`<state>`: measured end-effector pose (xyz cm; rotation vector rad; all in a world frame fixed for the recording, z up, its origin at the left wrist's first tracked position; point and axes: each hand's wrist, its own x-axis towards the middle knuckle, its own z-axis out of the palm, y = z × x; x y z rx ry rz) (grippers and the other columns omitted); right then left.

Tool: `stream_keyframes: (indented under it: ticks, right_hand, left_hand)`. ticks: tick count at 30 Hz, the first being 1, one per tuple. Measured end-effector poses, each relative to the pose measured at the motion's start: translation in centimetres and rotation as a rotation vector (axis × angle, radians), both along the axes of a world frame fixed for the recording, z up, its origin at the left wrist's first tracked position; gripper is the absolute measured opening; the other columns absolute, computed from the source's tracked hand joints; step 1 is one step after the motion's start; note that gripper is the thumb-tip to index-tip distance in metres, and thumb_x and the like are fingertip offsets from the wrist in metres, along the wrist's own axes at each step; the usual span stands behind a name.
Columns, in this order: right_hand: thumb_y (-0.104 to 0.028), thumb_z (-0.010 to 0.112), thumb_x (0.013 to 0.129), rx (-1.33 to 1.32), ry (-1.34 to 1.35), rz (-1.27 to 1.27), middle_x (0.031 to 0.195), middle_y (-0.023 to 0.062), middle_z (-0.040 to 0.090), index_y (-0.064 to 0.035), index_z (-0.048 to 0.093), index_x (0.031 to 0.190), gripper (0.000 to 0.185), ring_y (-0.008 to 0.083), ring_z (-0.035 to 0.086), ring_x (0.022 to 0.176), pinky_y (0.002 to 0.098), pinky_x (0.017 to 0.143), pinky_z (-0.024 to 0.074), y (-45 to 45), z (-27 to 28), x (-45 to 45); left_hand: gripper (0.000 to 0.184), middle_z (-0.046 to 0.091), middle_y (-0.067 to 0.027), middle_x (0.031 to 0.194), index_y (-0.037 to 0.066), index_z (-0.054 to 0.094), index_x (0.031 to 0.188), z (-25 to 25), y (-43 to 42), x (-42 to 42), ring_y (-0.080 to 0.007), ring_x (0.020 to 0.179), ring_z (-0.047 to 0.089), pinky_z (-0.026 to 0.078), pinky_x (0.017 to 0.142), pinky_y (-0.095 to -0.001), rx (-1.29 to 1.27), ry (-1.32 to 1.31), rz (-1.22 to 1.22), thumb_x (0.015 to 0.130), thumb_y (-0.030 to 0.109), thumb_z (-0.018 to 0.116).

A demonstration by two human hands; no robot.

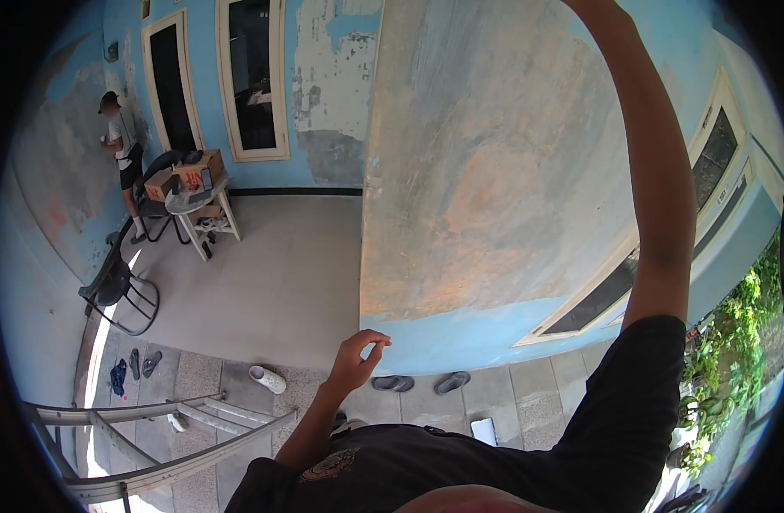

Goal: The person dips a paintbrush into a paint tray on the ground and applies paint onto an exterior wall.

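Just ahead of the dark shirt (460, 457), left hand (356, 359): elbow bent, held low before the wall; fingers curl loosely toward the thumb with nothing visible between them, though whether the tips meet I cannot tell at this size. The pose looks like balance rather than work.
Right arm (661, 197): raised almost straight past the shoulder, presumably because its reach is high; the hand runs out of view at the top edge, so I cannot tell its grip.
Ladder (178, 462): beside the body on the left, likely placed within easy step.
Slippers (393, 384): two, near the wall's foot, apparently slipped off there; a white shoe (268, 379) lies left of them.
Wall (494, 171): directly in front, patchy grey and orange above a blue band, nearest surface to both arms.
Chair (114, 282): farther left, by the side wall.
Table (186, 203): beyond, bearing cartons (201, 169), perhaps to keep them off the floor.
Co-worker (122, 141): farthest, standing close to the far-left wall, forearm bent.
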<state>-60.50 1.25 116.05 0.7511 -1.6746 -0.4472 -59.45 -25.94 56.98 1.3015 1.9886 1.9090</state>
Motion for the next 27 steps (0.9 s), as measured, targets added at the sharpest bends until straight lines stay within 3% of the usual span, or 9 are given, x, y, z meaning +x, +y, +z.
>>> stream_keyframes:
  ticks: [2, 3, 7, 12, 17, 19, 21, 24, 27]
  right_hand:
    - [-0.005, 0.072, 0.095, 0.145, 0.021, -0.09, 0.106, 0.0141, 0.074, 0.0005, 0.072, 0.107, 0.013, 0.026, 0.07, 0.093, 0.0353, 0.086, 0.0559, 0.4, -6.0, -1.3]
    - [-0.019, 0.078, 0.093, 0.269, 0.061, -0.342, 0.113, 0.0065, 0.073, -0.0091, 0.07, 0.117, 0.027, 0.0247, 0.071, 0.101, 0.0344, 0.078, 0.062, 4.3, -9.8, -3.2]
    - [-0.014, 0.079, 0.086, 0.134, -0.157, -0.1, 0.11, 0.0071, 0.066, -0.0053, 0.069, 0.102, 0.02, 0.0247, 0.068, 0.106, 0.0283, 0.073, 0.065, 0.1, -25.9, -0.8]
    - [-0.013, 0.08, 0.086, -0.039, -0.633, -0.098, 0.111, 0.0086, 0.068, -0.0059, 0.068, 0.107, 0.025, 0.026, 0.069, 0.107, 0.0328, 0.077, 0.0632, -0.9, -40.9, 2.9]
    - [-0.009, 0.077, 0.091, -0.405, -0.828, 0.038, 0.112, 0.0121, 0.071, -0.0061, 0.068, 0.114, 0.025, 0.0265, 0.07, 0.103, 0.0348, 0.079, 0.0626, -1.0, -41.2, 4.9]
    - [-0.005, 0.072, 0.095, -0.814, -0.698, 0.314, 0.103, 0.0152, 0.07, -0.0055, 0.068, 0.119, 0.025, 0.0254, 0.072, 0.094, 0.0329, 0.068, 0.0601, -1.8, -39.6, 5.7]
    - [0.0, 0.068, 0.097, -0.878, -0.615, 0.347, 0.108, 0.0167, 0.069, -0.0026, 0.066, 0.117, 0.02, 0.0232, 0.072, 0.098, 0.0327, 0.07, 0.0633, -2.5, -39.5, 6.2]
    - [-0.004, 0.062, 0.102, -1.402, -0.484, 0.657, 0.117, 0.0169, 0.064, 0.0037, 0.062, 0.108, 0.01, 0.023, 0.071, 0.102, 0.0377, 0.084, 0.0683, -4.0, -40.2, 6.7]
    - [-0.01, 0.061, 0.104, -1.766, -0.467, 0.833, 0.114, 0.0149, 0.064, 0.002, 0.062, 0.108, 0.013, 0.0222, 0.072, 0.102, 0.0371, 0.081, 0.0686, -4.2, -42.4, 7.3]
  left_hand:
    - [0.012, 0.074, -0.0111, 0.1, 0.001, 0.07, 0.106, 0.3, 0.0, 0.1, -0.0221, 0.095, 0.072, 0.055, 0.085, -0.0341, -0.004, -0.009, -0.002, 0.097, 0.0, 0.062]
    - [0.013, 0.074, -0.011, 0.1, 0.001, 0.07, 0.107, 0.4, 0.0, 0.3, -0.0222, 0.095, 0.072, 0.055, 0.085, -0.0342, -0.005, -0.013, -0.004, 0.097, 0.0, 0.061]
    - [0.013, 0.074, -0.0112, 0.1, 0.001, 0.069, 0.107, 0.3, -0.2, 0.6, -0.0232, 0.095, 0.072, 0.055, 0.085, -0.0348, -0.017, 0.017, -0.005, 0.097, 0.0, 0.062]
    - [0.012, 0.075, -0.0115, 0.1, 0.0, 0.068, 0.107, 0.2, -0.7, 1.4, -0.0223, 0.095, 0.072, 0.055, 0.086, -0.0344, -0.065, 0.0, 0.003, 0.097, 0.0, 0.061]
    - [0.013, 0.075, -0.0116, 0.1, -0.001, 0.068, 0.107, -0.2, -0.9, 2.0, -0.0211, 0.095, 0.072, 0.054, 0.086, -0.0335, -0.101, -0.018, 0.01, 0.098, 0.001, 0.059]
    - [0.011, 0.074, -0.0121, 0.1, 0.001, 0.069, 0.105, -0.4, -0.8, 2.0, -0.0245, 0.094, 0.072, 0.055, 0.085, -0.0355, -0.072, -0.031, 0.004, 0.096, 0.0, 0.063]
    - [0.011, 0.074, -0.0122, 0.1, 0.0, 0.069, 0.105, -0.3, -0.9, 1.6, -0.0245, 0.095, 0.072, 0.055, 0.085, -0.0355, -0.093, -0.037, -0.009, 0.096, 0.0, 0.063]
    - [0.012, 0.075, -0.0118, 0.1, 0.0, 0.069, 0.106, 0.2, -0.5, 0.1, -0.0227, 0.095, 0.072, 0.054, 0.086, -0.0346, -0.1, -0.017, -0.044, 0.097, 0.001, 0.061]
    - [0.013, 0.075, -0.0112, 0.099, -0.001, 0.069, 0.107, 0.9, 0.0, -2.0, -0.021, 0.095, 0.072, 0.054, 0.087, -0.0336, -0.077, 0.01, -0.082, 0.098, 0.001, 0.059]
